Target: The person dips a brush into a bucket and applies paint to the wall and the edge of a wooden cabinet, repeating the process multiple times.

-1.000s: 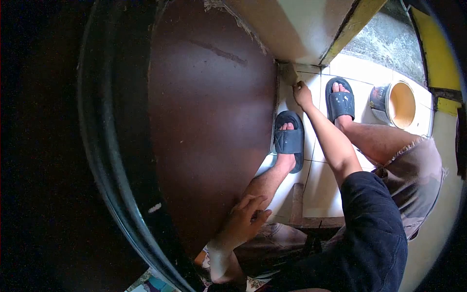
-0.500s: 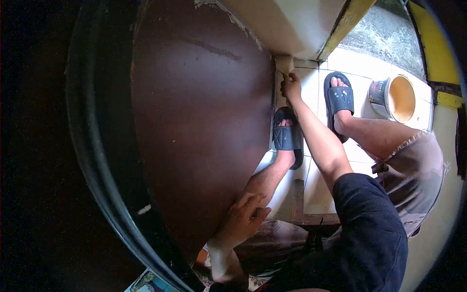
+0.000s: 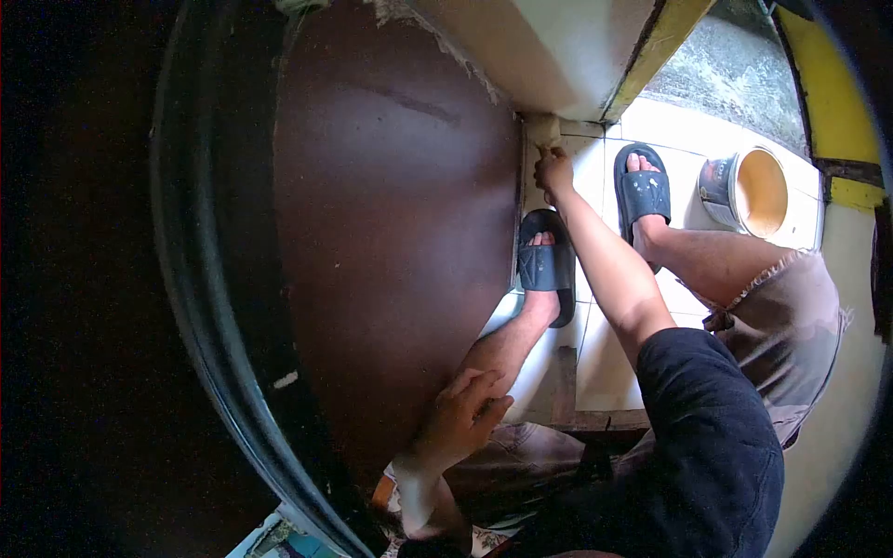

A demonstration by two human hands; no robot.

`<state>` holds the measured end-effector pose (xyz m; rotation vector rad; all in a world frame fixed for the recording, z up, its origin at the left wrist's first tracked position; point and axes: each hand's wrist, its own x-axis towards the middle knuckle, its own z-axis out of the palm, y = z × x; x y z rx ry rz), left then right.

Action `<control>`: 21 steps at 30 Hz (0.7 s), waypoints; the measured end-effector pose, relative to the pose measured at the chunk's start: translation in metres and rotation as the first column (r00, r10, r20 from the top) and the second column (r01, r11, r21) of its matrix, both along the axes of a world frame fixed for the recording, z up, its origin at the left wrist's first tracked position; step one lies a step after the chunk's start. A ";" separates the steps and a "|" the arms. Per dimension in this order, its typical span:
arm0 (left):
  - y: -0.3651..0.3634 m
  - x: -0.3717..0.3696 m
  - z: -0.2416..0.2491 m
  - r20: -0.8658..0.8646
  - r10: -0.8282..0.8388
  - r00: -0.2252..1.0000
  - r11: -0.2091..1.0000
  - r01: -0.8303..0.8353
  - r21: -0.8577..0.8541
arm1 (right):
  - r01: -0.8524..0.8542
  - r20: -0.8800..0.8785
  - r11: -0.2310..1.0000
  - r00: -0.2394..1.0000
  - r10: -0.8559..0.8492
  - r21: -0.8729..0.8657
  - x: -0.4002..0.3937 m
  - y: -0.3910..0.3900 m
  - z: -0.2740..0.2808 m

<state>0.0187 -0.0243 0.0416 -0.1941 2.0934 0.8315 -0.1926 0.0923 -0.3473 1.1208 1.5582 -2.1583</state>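
Observation:
My right hand (image 3: 555,175) is closed around the handle of a paintbrush (image 3: 544,130). The cream-coated brush head lies at the foot of the pale wall (image 3: 567,56), in the corner beside the dark brown panel (image 3: 400,223). My left hand (image 3: 462,420) is at my left shin, close to the panel's lower edge; its fingers are apart and hold nothing. To the right on the tiles stands a paint bucket (image 3: 763,192), its inside coated in cream paint.
White floor tiles (image 3: 595,358) lie under my feet, which wear dark, paint-spotted sandals (image 3: 646,192). A yellow-edged opening at upper right shows rough grey concrete (image 3: 735,65). A black curved rim (image 3: 200,307) runs down the left side.
The brush head has shifted slightly in the corner, with my right hand still around its handle. The view has tilted a little; my left hand stays by the shin.

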 end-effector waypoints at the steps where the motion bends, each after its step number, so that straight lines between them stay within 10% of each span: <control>1: 0.000 0.000 0.000 0.012 0.004 1.000 1.000 -0.005 0.005 | -0.039 -0.014 0.999 0.999 0.039 0.014 -0.003 -0.002 -0.047; 5: 0.001 0.000 0.000 -0.017 0.001 1.000 1.000 -0.001 0.006 | -0.190 -0.024 0.982 0.981 0.190 0.014 -0.009 -0.007 -0.088; 8: 0.003 -0.001 0.001 0.013 -0.006 1.000 0.999 0.006 -0.034 | 0.043 -0.007 0.971 0.999 -0.045 -0.234 -0.013 -0.009 -0.052; 15: 0.003 0.000 0.001 -0.021 0.012 1.000 1.000 -0.012 0.009 | -0.027 -0.089 0.946 0.994 0.059 0.323 0.020 -0.015 -0.117; 19: 0.001 0.004 -0.002 -0.072 -0.064 0.995 0.998 0.062 -0.031 | -0.078 -0.028 0.948 0.995 0.091 0.307 -0.002 -0.003 -0.116; 21: -0.001 0.004 -0.003 -0.058 -0.031 0.998 1.000 0.031 -0.003 | -0.026 -0.022 0.999 0.999 0.027 0.031 -0.005 0.007 -0.032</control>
